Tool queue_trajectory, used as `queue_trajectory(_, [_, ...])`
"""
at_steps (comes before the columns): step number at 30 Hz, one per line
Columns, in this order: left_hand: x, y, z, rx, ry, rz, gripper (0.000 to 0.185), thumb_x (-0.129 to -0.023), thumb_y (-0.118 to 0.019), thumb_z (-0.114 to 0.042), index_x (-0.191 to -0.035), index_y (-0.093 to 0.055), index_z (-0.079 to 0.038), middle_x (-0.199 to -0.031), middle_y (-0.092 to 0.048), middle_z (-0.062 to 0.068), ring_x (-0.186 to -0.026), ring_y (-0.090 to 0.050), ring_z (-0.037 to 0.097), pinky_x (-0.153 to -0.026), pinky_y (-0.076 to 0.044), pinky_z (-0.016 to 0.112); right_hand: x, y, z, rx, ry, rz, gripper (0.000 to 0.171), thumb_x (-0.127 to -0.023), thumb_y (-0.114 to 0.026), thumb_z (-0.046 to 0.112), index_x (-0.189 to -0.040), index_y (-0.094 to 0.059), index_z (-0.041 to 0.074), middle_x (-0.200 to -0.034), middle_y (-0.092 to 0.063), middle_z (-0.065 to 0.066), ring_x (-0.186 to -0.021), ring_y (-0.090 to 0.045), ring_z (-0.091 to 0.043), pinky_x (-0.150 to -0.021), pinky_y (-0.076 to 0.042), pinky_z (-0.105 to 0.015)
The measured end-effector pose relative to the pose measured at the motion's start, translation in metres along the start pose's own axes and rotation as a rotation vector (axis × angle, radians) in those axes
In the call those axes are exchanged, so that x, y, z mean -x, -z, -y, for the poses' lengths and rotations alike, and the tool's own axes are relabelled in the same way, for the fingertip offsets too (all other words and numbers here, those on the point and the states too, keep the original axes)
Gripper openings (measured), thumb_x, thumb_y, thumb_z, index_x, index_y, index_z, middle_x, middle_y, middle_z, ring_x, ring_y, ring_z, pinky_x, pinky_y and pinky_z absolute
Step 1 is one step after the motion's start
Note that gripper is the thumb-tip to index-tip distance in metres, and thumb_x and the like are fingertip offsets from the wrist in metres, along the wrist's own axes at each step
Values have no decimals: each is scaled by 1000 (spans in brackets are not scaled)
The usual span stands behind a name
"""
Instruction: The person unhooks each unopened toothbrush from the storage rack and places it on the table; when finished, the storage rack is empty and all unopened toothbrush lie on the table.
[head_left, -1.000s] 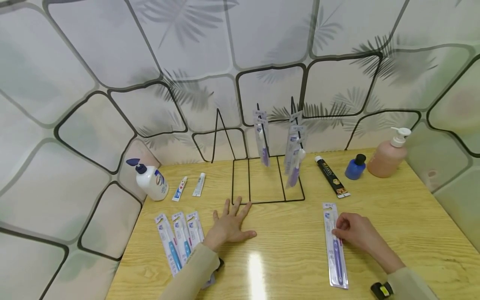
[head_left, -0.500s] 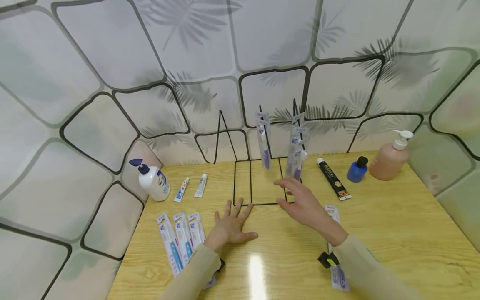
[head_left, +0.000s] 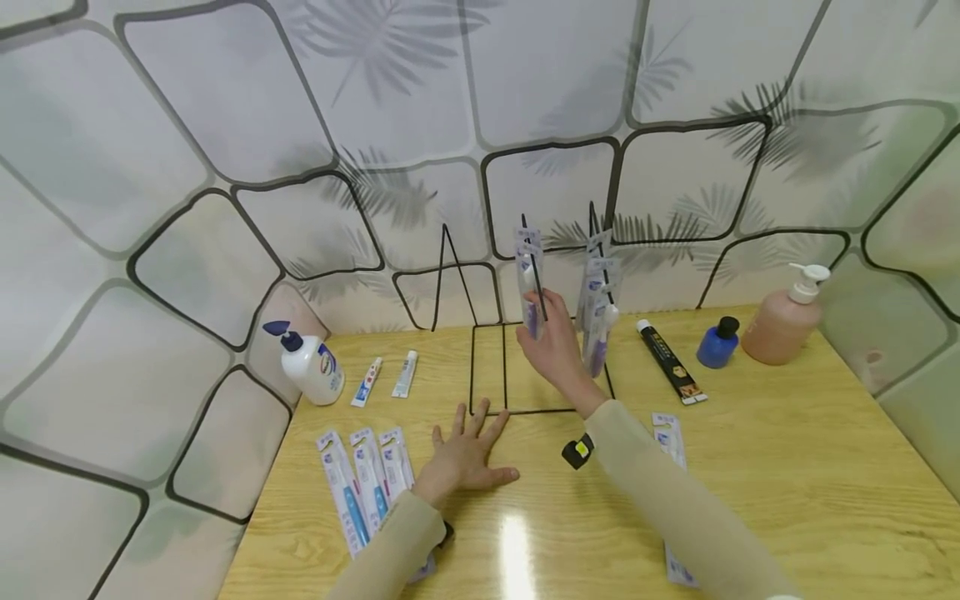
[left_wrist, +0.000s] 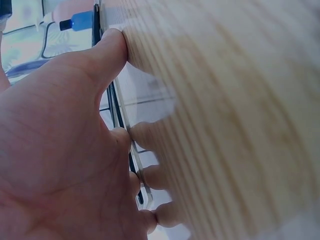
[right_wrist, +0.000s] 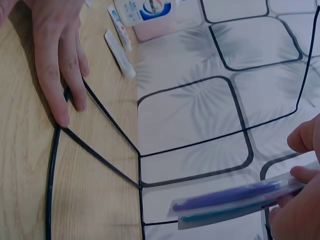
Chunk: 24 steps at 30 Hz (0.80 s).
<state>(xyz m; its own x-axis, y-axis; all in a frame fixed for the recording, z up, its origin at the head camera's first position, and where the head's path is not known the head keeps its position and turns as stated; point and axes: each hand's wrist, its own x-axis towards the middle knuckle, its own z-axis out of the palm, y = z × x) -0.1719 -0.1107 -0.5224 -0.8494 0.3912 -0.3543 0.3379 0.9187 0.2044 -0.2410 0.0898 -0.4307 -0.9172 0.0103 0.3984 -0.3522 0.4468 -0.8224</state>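
Observation:
My left hand [head_left: 467,458] lies flat with spread fingers, its fingertips at the front wire of a black wire display rack [head_left: 540,411]. My right hand [head_left: 557,343] is up at the rack's middle hook, fingers curled about the packaged toothbrushes [head_left: 529,250] hanging there. In the right wrist view a purple-handled toothbrush pack [right_wrist: 220,199] and a teal-handled one [right_wrist: 215,218] stick out from between those fingers. More packaged toothbrushes [head_left: 597,333] hang on the right hook, beside my right wrist. The left hook [head_left: 442,250] bears nothing.
Several blue-handled toothbrush packs [head_left: 348,492] lie left of my left forearm. Another pack [head_left: 670,437] lies partly under my right sleeve. Behind stand a white pump bottle [head_left: 313,371], small tubes [head_left: 405,375], a black tube [head_left: 670,361], a blue bottle [head_left: 717,343] and a pink pump bottle [head_left: 780,327].
My right hand has left the purple toothbrush pack on the table at right and moved left and up to the packs on the middle hook. My left hand has stayed put.

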Motion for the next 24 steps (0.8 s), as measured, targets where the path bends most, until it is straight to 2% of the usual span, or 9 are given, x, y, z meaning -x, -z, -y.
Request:
queue_trajectory(5, [-1, -3, -1, 1, -1, 4, 97, -87, -53, -80, -163, -7, -41, -174, 2, 2, -158, 3, 42, -113, -14, 81, 6, 7, -1, -44, 0, 6, 44, -95, -60, 4, -138, -56, -2, -148, -48, -19, -132, -52, -36, -111, -45, -51])
queue_trajectory(9, [-2, -2, 0, -7, 0, 3, 97, -87, -52, -80, -163, -6, -41, -174, 2, 3, -158, 3, 42, -112, -15, 81, 21, 14, 6, -80, -6, 33, 43, -96, -60, 1, -138, -54, -4, -149, -47, -18, -140, -47, -34, -115, -43, -47])
queue_trajectory(14, [-2, -2, 0, -4, -3, 7, 96, -87, -51, -80, -163, -7, -40, -174, 2, 3, -158, 3, 42, -113, -15, 81, 49, 26, 16, -80, -5, 80, 44, -95, -61, 0, -138, -55, -2, -150, -45, -19, -142, -44, -36, -114, -44, -48])
queue_trajectory(19, [-1, -3, -1, 0, -6, 3, 96, -88, -52, -79, -164, -8, -40, -174, 1, 3, -158, 3, 42, -113, -15, 81, 83, 46, 21, -2, 47, 69, 40, -92, -65, -1, -131, -63, 2, -139, -57, -15, -128, -58, -34, -104, -52, -46])
queue_trajectory(22, [-1, -2, -1, 5, -10, 1, 97, -88, -52, -78, -164, -8, -39, -174, 1, 4, -158, 3, 43, -113, -15, 81, 104, 61, 21, 42, 96, 37, 35, -90, -69, -4, -124, -68, 6, -129, -65, -10, -116, -65, -25, -95, -58, -37])
queue_trajectory(24, [0, -1, 0, 8, -11, 2, 97, -88, -53, -78, -164, -7, -38, -174, 2, 4, -158, 4, 43, -113, -14, 81, 117, 71, 21, 29, 125, 20, 33, -90, -70, -6, -119, -71, 7, -122, -69, -7, -110, -67, -17, -89, -59, -28])
